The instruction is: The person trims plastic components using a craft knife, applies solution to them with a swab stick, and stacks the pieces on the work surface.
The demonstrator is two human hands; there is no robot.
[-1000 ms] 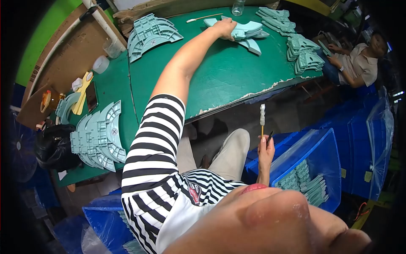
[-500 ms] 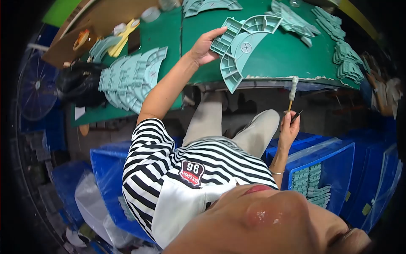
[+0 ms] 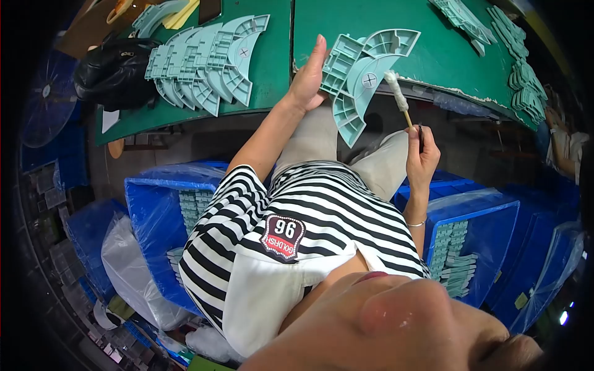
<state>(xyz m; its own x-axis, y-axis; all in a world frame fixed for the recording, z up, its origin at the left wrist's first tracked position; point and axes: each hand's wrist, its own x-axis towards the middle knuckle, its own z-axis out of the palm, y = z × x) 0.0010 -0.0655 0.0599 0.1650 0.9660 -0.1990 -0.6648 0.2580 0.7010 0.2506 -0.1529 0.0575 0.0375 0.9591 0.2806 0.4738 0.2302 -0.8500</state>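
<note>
My left hand (image 3: 307, 77) holds a curved teal plastic part (image 3: 352, 102) with open ribbed cells and a round cross-marked boss. Its thumb stands up along the left edge, and the other fingers are partly hidden behind the part. My right hand (image 3: 422, 157) pinches a thin wooden stick wrapped at its far end in white material, a swab (image 3: 396, 93). A slim dark tool (image 3: 421, 139) is also between those fingers; its kind is unclear. The swab's white tip is close to the part's right edge; I cannot tell whether they touch.
Overlapping teal parts (image 3: 210, 59) lie on the green table (image 3: 266, 93), beside a black bag (image 3: 114, 71). More parts (image 3: 526, 86) are stacked at the right. Blue bins (image 3: 473, 213) with teal pieces flank my body. The table's front edge (image 3: 470, 96) looks ragged.
The teal part has come slightly nearer my body, and my left thumb has lifted off it. My right hand has tilted the swab leftward, bringing its tip close to the part. The view has shifted.
</note>
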